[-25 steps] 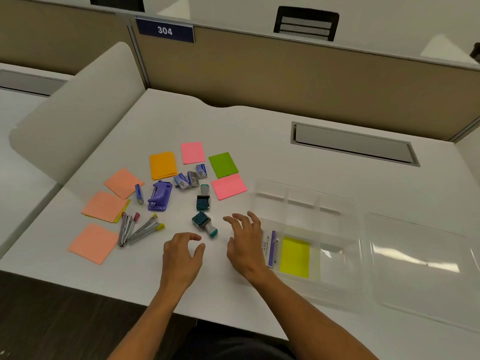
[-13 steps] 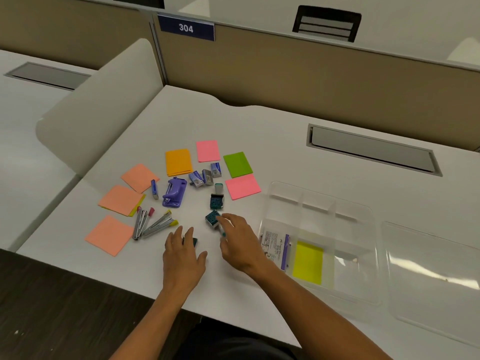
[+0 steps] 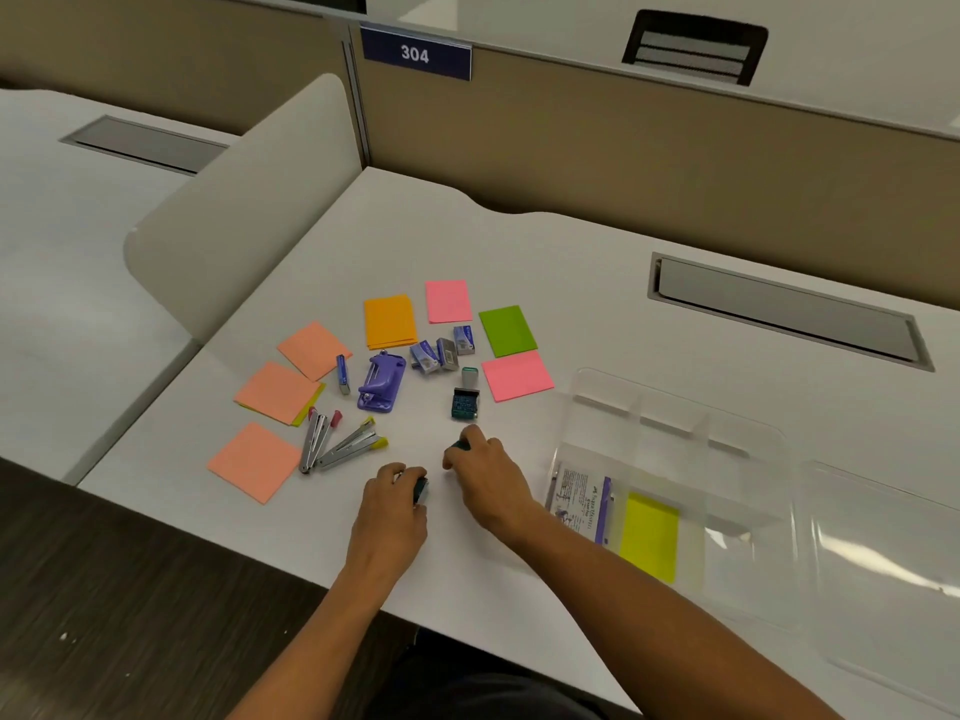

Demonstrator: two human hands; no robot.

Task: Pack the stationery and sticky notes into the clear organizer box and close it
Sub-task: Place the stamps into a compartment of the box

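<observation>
Change: a second ago both hands lay spread and empty on the tabletop beside a two-piece teal stamp; half a second ago they closed in on it; now the pieces are apart, one in each hand.
Left hand: the left hand is curled around a small teal stamp piece near the front edge, fingers bent over it.
Right hand: the right hand is cupped over another teal piece, only its tip showing past the fingertips.
Organizer box: the clear organizer box sits open right of the hands; its front compartment holds a yellow sticky pad and a printed purple-edged packet; the rear compartments look bare.
Lid: the clear lid lies flat just right of the box.
Other stamp: a second teal stamp lies beyond the right hand.
Loose stationery: purple hole punch, staple boxes, staplers, all left of the box.
Sticky notes: orange, pink, green and salmon pads ring these items, well apart from the box.
</observation>
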